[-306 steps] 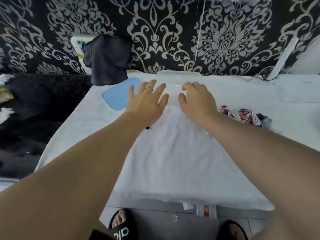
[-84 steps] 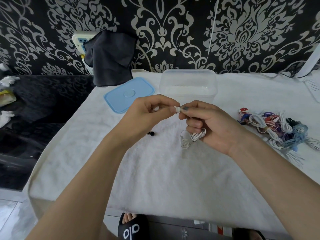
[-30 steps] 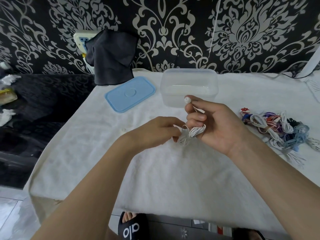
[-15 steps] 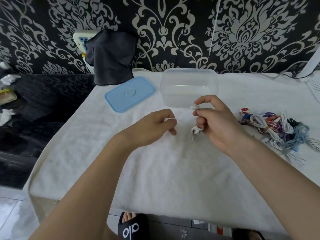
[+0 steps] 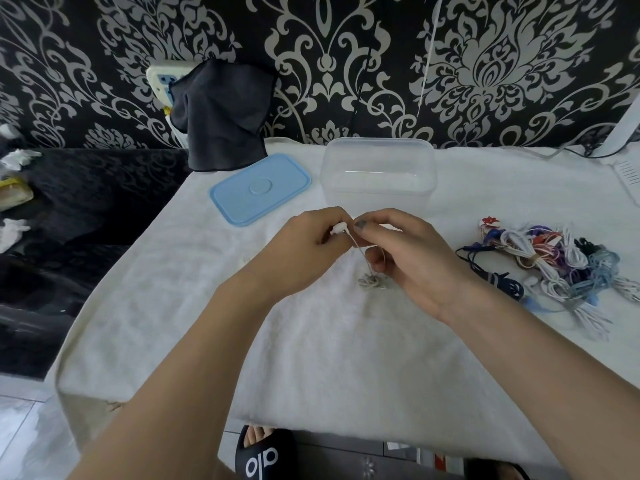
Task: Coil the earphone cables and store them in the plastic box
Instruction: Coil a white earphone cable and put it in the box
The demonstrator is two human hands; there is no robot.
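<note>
At the bottom edge I'm seeing a sandal point(image 5: 265, 457), cut off. At mid-frame my left hand point(image 5: 304, 252) is pinching a white earbud point(image 5: 338, 229), and my right hand point(image 5: 410, 261) is pinching its cable point(image 5: 363, 252) with fingers curled. The coil point(image 5: 373, 281) is lying on the towel point(image 5: 311, 358), partly hidden. Cables point(image 5: 561, 268) are tangling at right. Beyond, the box point(image 5: 377, 174) is sitting open, lid point(image 5: 259, 188) beside it.

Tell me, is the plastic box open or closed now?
Open: the plastic box has no cover, and its blue lid lies flat beside it.
</note>
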